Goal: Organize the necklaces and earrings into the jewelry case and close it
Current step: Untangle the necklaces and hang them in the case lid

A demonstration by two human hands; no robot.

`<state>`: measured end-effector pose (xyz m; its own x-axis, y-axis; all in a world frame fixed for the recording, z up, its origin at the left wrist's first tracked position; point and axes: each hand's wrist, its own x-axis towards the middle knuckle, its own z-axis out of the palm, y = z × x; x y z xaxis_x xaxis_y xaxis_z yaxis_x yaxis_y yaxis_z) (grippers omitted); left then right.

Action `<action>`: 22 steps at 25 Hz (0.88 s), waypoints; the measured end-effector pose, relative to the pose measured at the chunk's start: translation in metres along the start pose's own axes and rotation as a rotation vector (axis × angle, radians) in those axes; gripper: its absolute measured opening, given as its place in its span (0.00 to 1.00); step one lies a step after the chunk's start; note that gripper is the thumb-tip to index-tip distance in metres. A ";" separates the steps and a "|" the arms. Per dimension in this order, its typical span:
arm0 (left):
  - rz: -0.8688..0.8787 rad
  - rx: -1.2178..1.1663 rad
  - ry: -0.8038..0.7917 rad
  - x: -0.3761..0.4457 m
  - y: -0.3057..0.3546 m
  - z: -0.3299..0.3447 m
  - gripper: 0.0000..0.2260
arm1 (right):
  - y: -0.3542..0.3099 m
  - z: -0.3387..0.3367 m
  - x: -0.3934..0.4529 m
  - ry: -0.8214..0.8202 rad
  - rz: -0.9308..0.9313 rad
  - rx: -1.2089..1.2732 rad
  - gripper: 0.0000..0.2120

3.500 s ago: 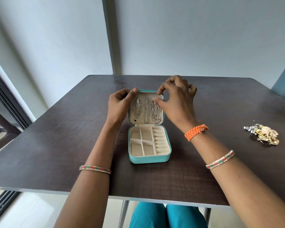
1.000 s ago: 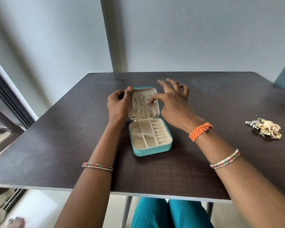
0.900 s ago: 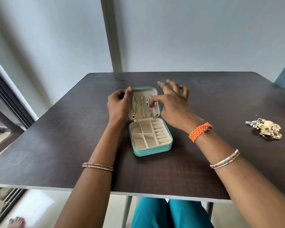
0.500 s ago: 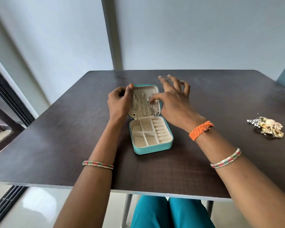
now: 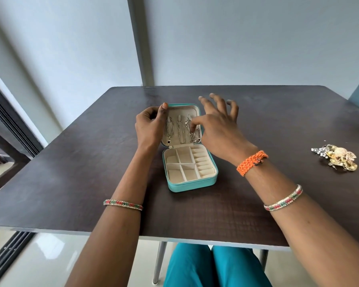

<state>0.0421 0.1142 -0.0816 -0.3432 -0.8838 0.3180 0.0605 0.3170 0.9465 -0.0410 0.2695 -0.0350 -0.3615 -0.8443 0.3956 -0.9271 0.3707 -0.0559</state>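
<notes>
Jewelry case (image 5: 192, 182), teal w/ cream lining, sits open mid-surface (image 5: 71, 162), lid (image 5: 182, 106) standing upright at its far side. Three necklaces (image 5: 181, 132) hang side by side inside the lid; the one nearest the case's left edge carries a small dark pendant. Case's tray compartments hold nothing visible.

Left hand (image 5: 150, 126) grips the lid's left edge, thumb on the upper corner, fingers curled behind. Right hand (image 5: 218, 124) is at the lid's right side: thumb & index appear to pinch the right-most necklace, other fingers spread above the lid.

Earrings (image 5: 338, 157), a gold & silver heap, lie on the surface well to the right of the case, apart from both hands.
</notes>
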 end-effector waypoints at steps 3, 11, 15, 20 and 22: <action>0.006 -0.002 -0.004 -0.001 0.000 0.000 0.12 | 0.000 -0.001 -0.002 -0.046 -0.014 -0.017 0.15; -0.002 0.000 -0.005 0.001 -0.001 0.000 0.13 | 0.004 -0.004 0.000 0.048 0.011 -0.029 0.17; 0.006 -0.004 -0.008 0.002 -0.002 0.000 0.13 | 0.007 0.005 0.004 0.074 -0.013 0.025 0.20; 0.008 -0.010 -0.006 0.002 -0.002 -0.001 0.13 | 0.009 0.008 0.004 0.055 -0.006 -0.007 0.21; 0.007 -0.010 0.003 0.002 -0.002 -0.001 0.12 | 0.011 0.006 0.004 0.042 0.015 0.000 0.22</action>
<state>0.0423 0.1117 -0.0831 -0.3401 -0.8825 0.3250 0.0726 0.3199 0.9447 -0.0530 0.2681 -0.0399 -0.3705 -0.8219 0.4327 -0.9217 0.3831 -0.0617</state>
